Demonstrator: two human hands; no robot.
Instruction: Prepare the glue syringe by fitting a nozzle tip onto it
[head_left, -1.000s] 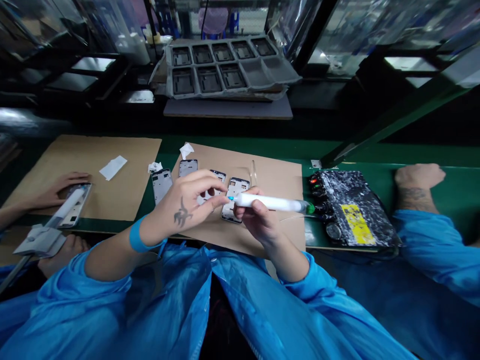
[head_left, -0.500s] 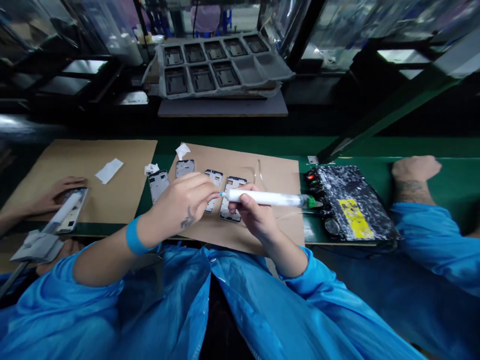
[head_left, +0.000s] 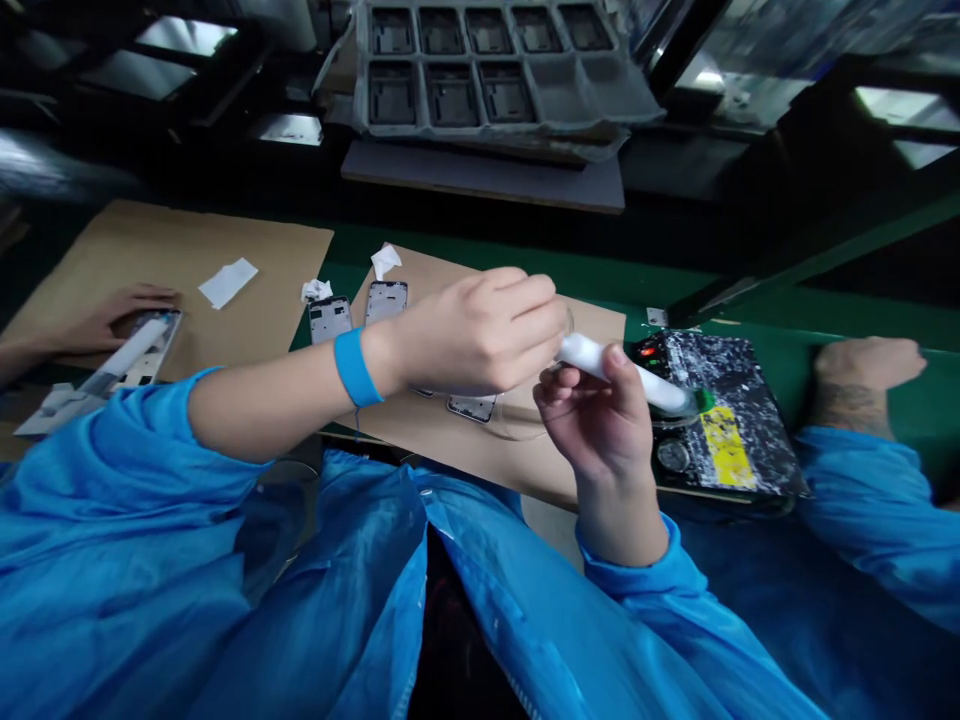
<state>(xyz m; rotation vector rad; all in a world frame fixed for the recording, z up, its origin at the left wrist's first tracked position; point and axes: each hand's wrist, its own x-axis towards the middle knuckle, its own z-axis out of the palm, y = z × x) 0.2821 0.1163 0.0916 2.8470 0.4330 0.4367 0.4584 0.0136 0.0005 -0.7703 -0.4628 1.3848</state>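
My right hand (head_left: pixel 600 415) holds a white glue-dispensing syringe (head_left: pixel 630 380) by its barrel, between thumb and fingers. The syringe slants, its green-capped rear end toward the black box. My left hand (head_left: pixel 480 335), with a blue wristband (head_left: pixel 355 367), is closed at the front end of the syringe; its fingers hide the tip. Beneath and behind the left hand, phone frames lie on the cardboard sheet (head_left: pixel 525 460). One phone frame (head_left: pixel 472 408) is mostly covered by that hand. Another phone frame (head_left: pixel 387 300) and a left-hand phone frame (head_left: pixel 330 320) show more plainly.
A speckled black controller box (head_left: pixel 727 370) with a yellow label stands right. Behind is a grey tray (head_left: pixel 559 90) with several dark parts. A co-worker's hand (head_left: pixel 139 300) is at a phone part on the left; another person's fist (head_left: pixel 870 362) rests right. Crumpled tissue (head_left: pixel 385 261) lies on the cardboard.
Both hands and the syringe have moved right. The syringe now slants down toward its rear end, and the left fingers cover its blue tip. The camera view has tilted downward.
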